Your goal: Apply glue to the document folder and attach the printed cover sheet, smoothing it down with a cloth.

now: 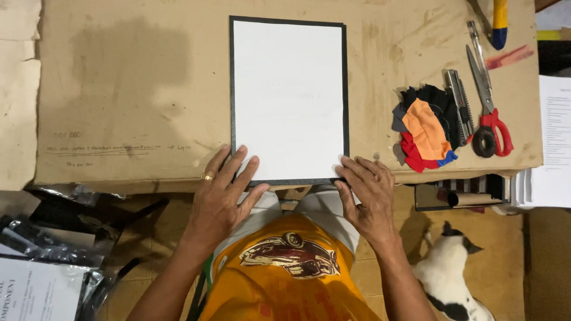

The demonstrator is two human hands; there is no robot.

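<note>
White paper sheet (289,98) sits on a dark flat board (231,89), centred on the brown cardboard-covered table (131,89). Left hand (221,199) and right hand (369,199) lie flat, fingers spread, pressing its near corners. Red-handled scissors (489,113) well right.

The person wears an orange shirt (285,279) with a brown and cream car print (291,255) on the chest. Above the print, light grey shorts (321,208) show. A gold ring (207,176) circles a finger of the left hand (223,199); both forearms are bare.
</note>
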